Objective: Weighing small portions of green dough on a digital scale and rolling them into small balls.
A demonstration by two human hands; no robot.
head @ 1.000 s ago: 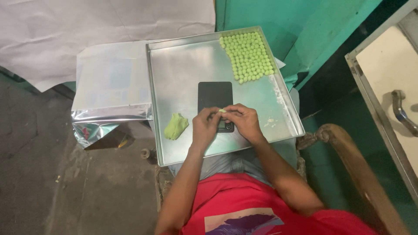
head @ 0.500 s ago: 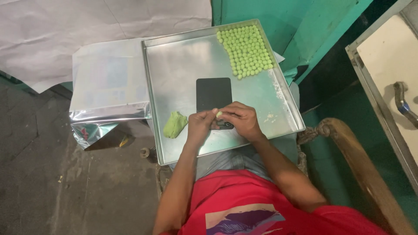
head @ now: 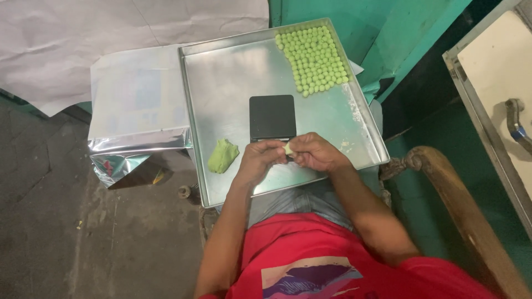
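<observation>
Centrally, a metal tray (head: 233,83) carries rows of green balls (head: 313,58) at its 1 o'clock corner, a black scale (head: 272,116) mid-tray and a green dough lump (head: 223,156) at 7 o'clock. Both hands, left hand (head: 257,162) and right hand (head: 315,152), meet at 6 o'clock, fingertips pinching one small pale dough piece (head: 288,148) just below the scale.

Small food workshop: steel tray (head: 221,83) of green dough balls (head: 314,58), bare concrete floor (head: 83,243)
</observation>
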